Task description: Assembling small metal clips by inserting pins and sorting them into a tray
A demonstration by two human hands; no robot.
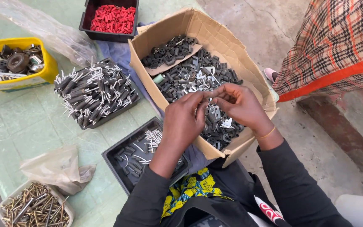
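My left hand and my right hand meet fingertip to fingertip over a cardboard box full of small dark grey parts and light metal pieces. Together the fingers pinch a small part between them; it is mostly hidden by the fingers. Below my left forearm lies a black tray holding a few grey sleeves and white pins.
A black tray piled with assembled grey and white pieces sits left of the box. A yellow tub of metal parts, a black bin of red pieces, a white tub of screws and plastic bags lie around. Another person in plaid cloth stands at the right.
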